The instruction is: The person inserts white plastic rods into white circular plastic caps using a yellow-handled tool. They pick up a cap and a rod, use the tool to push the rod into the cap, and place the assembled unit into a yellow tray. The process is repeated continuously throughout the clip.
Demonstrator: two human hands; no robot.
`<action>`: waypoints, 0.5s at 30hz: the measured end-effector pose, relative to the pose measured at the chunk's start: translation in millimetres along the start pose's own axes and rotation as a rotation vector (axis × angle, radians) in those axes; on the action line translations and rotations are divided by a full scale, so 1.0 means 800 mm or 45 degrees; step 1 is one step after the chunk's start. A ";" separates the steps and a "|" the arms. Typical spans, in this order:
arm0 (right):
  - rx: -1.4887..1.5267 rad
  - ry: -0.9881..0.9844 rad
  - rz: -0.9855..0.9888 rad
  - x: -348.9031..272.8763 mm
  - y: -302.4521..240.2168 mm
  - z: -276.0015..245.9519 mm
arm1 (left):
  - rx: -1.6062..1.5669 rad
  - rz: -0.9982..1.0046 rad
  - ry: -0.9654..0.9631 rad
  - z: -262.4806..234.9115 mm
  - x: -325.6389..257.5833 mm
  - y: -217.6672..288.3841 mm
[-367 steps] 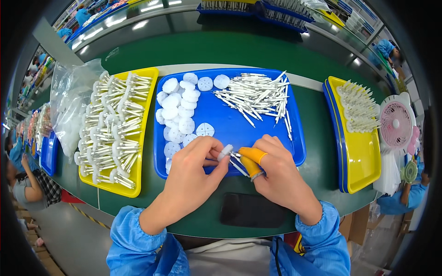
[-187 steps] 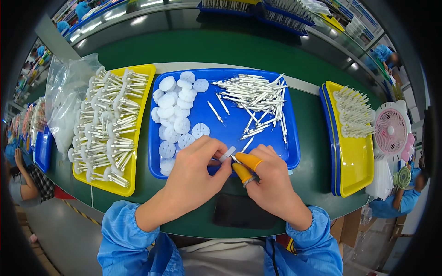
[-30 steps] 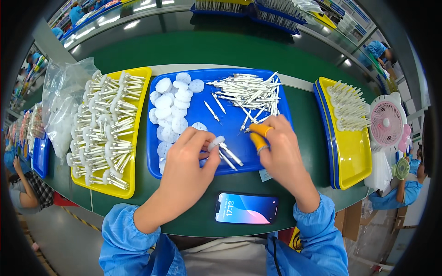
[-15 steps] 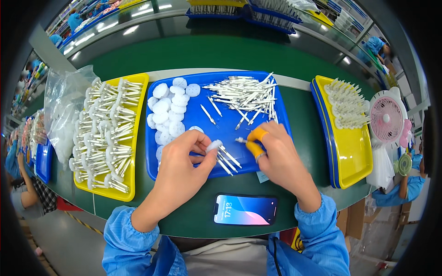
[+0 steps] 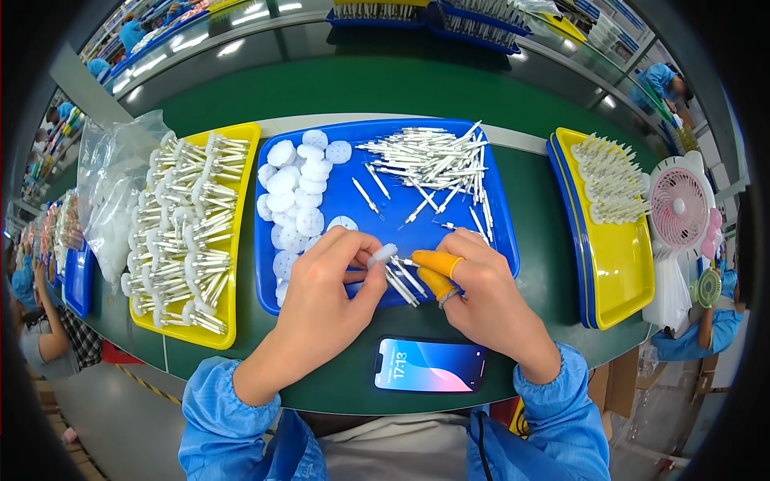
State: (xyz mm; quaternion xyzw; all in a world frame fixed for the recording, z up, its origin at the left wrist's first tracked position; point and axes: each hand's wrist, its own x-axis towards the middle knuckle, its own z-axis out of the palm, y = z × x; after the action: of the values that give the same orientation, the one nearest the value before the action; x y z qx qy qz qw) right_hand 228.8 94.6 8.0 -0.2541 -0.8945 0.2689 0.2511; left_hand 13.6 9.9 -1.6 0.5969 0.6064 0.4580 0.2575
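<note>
Since half a second ago both hands have drawn together over the near edge of the blue tray, the right one coming back from the pile of pins toward the left.

At the far left a crumpled clear plastic bag (image 5: 112, 192) of white pieces lies on the green surface (image 5: 401, 88). Just beside it sits a yellow rectangular plastic tray (image 5: 241, 140) filled with assembled white disc-and-pin parts (image 5: 188, 228) in rough rows.

Next comes the blue rectangular plastic tray (image 5: 504, 248). Loose round white perforated discs (image 5: 293, 192) lie in its left half; a heap of thin white pins (image 5: 437, 160) fills its far right corner, with a few strays nearer the middle.

The left hand (image 5: 329, 293) is closed in a pinch, thumb and forefinger gripping a small white disc piece (image 5: 382, 255) above the tray's near edge, with several pins bundled under its fingers. The right hand (image 5: 481, 301) is likewise closed, its thumb and forefinger in orange rubber finger cots (image 5: 437, 263), pinching a thin white pin (image 5: 407, 260) whose tip meets the disc piece.

On the surface below the hands lies a dark smartphone (image 5: 429, 365) with its screen lit.

Further right stands a second yellow tray (image 5: 618, 280) stacked on a blue one, holding more assembled parts at its far end, and beside that a small pink desk fan (image 5: 680, 210).
</note>
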 end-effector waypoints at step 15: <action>0.084 0.116 0.064 -0.003 -0.022 0.020 | 0.109 0.081 0.028 0.004 -0.004 0.009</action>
State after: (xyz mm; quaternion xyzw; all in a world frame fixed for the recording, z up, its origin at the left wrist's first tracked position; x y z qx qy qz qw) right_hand 215.8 74.7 6.4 -0.2800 -0.8661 0.2926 0.2931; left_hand 20.2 6.4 2.6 0.6212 0.6089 0.4462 0.2103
